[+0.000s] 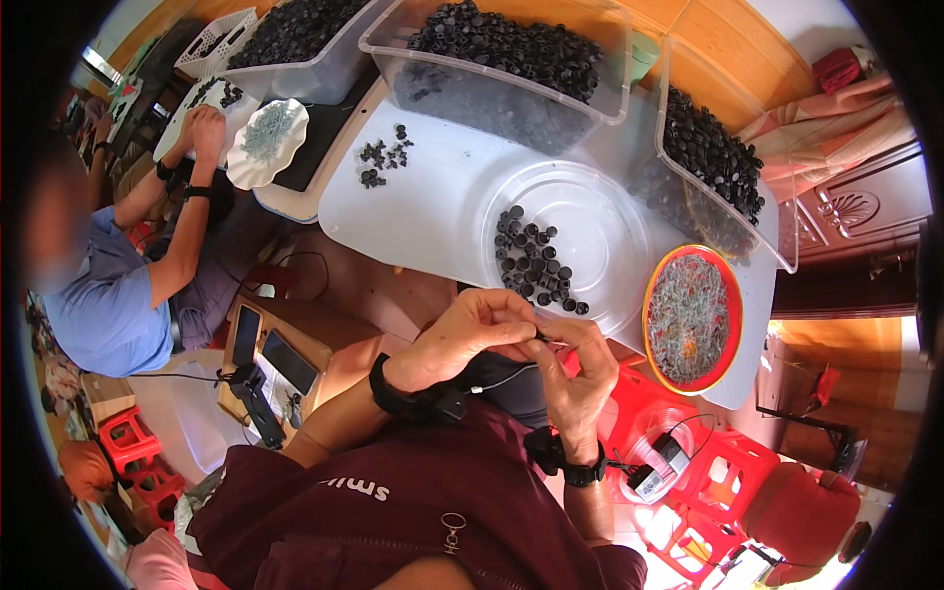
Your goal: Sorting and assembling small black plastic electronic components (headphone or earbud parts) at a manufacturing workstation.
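My left hand [470, 334] and my right hand [575, 369] meet fingertip to fingertip in front of my chest, just off the near edge of the white table. Both are closed in a pinch around a small dark piece [537, 337]; fingers cover most of it, so its kind cannot be made out. Beyond my hands lies a round clear plastic lid [605, 231] with several small black round caps [531, 258] on its left part. To the right of it, a red bowl with a yellow rim [653, 339] holds many thin, pale, clear pieces.
Large clear bins of black parts [511, 44] line the table's [413, 211] back, with another bin [713, 157] at right. A small pile of black pieces [383, 157] lies at left. A co-worker in blue [108, 310] works beside a white scalloped dish [246, 172]. Red stools [708, 472] stand at lower right.
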`<state>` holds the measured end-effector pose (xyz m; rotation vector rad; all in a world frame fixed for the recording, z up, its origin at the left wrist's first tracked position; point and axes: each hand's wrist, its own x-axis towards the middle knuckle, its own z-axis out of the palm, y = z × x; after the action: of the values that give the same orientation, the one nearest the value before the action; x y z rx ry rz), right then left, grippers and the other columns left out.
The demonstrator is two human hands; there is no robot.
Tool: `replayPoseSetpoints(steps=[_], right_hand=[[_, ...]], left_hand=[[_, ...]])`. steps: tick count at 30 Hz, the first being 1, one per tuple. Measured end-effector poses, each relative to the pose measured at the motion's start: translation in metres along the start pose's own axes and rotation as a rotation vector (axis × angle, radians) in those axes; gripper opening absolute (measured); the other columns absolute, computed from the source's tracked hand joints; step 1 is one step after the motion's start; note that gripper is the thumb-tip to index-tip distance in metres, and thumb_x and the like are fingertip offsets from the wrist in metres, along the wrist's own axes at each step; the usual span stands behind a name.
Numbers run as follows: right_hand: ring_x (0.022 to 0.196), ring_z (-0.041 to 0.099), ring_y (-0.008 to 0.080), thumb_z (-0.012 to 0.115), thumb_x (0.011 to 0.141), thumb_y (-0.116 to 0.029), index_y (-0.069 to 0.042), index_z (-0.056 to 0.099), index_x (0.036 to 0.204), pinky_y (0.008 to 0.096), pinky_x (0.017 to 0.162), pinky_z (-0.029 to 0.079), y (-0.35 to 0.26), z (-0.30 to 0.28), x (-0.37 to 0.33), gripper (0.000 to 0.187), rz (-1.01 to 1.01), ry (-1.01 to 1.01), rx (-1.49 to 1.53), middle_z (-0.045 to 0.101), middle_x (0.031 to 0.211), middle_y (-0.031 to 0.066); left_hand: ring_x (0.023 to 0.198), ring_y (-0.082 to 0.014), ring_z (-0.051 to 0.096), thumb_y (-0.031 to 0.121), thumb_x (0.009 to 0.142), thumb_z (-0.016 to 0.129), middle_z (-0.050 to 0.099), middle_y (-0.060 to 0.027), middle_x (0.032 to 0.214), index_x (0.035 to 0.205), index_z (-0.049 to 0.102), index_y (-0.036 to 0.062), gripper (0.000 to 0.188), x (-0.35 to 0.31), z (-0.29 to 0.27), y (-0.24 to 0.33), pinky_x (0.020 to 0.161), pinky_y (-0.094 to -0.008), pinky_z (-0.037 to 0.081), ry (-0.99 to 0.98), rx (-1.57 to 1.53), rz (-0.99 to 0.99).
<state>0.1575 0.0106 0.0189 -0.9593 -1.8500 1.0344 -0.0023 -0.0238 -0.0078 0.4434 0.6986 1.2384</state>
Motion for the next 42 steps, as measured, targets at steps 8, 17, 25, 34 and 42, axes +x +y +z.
replayPoseSetpoints(steps=[8, 17, 25, 34, 42], right_hand=[[0.077, 0.061, 0.013, 0.061, 0.079, 0.008, 0.001, 0.062, 0.091, 0.0235, 0.069, 0.049, 0.016, -0.032, 0.014, 0.013, 0.241, 0.359, 0.423, 0.056, 0.087, 0.0043], [0.075, 0.06, 0.0109, 0.064, 0.076, 0.01, 0.0, 0.062, 0.088, 0.0222, 0.069, 0.048, 0.03, -0.036, 0.01, 0.016, 0.223, 0.38, 0.49, 0.055, 0.089, 0.002], [0.077, 0.059, 0.01, 0.065, 0.075, 0.01, 0.0, 0.062, 0.089, 0.0211, 0.068, 0.048, 0.03, -0.032, 0.007, 0.017, 0.238, 0.379, 0.516, 0.055, 0.091, 0.0029], [0.076, 0.058, 0.0097, 0.064, 0.075, 0.01, 0.001, 0.062, 0.09, 0.0221, 0.07, 0.048, 0.032, -0.026, 0.001, 0.018, 0.306, 0.348, 0.509, 0.056, 0.093, 0.0035], [0.076, 0.055, 0.0079, 0.061, 0.076, 0.013, 0.003, 0.061, 0.093, 0.021, 0.068, 0.046, 0.023, -0.023, 0.001, 0.019, 0.322, 0.272, 0.48, 0.057, 0.096, 0.0044]], left_hand=[[0.081, -0.0118, 0.062, -0.003, 0.081, 0.062, 0.065, -0.0069, 0.092, 0.095, 0.064, -0.0014, 0.014, 0.015, -0.023, 0.014, 0.072, -0.0238, 0.051, 0.291, 0.712, 0.359], [0.071, -0.0234, 0.058, 0.0, 0.067, 0.072, 0.056, -0.0089, 0.077, 0.085, 0.064, 0.0014, 0.019, 0.037, -0.01, -0.009, 0.062, -0.0328, 0.046, 0.349, 1.366, 0.546], [0.071, -0.0268, 0.056, 0.0, 0.064, 0.072, 0.056, -0.0075, 0.076, 0.08, 0.064, 0.0036, 0.018, 0.045, -0.003, -0.014, 0.06, -0.0374, 0.043, 0.324, 1.601, 0.66], [0.073, -0.0257, 0.055, 0.006, 0.067, 0.07, 0.055, -0.0046, 0.075, 0.078, 0.063, 0.0086, 0.013, 0.05, 0.007, -0.012, 0.062, -0.0382, 0.039, 0.353, 1.816, 0.69], [0.083, -0.0203, 0.065, -0.004, 0.08, 0.056, 0.059, -0.0075, 0.093, 0.089, 0.062, -0.0034, 0.011, 0.035, 0.002, 0.028, 0.075, -0.0283, 0.055, 0.11, 0.296, 0.172]])
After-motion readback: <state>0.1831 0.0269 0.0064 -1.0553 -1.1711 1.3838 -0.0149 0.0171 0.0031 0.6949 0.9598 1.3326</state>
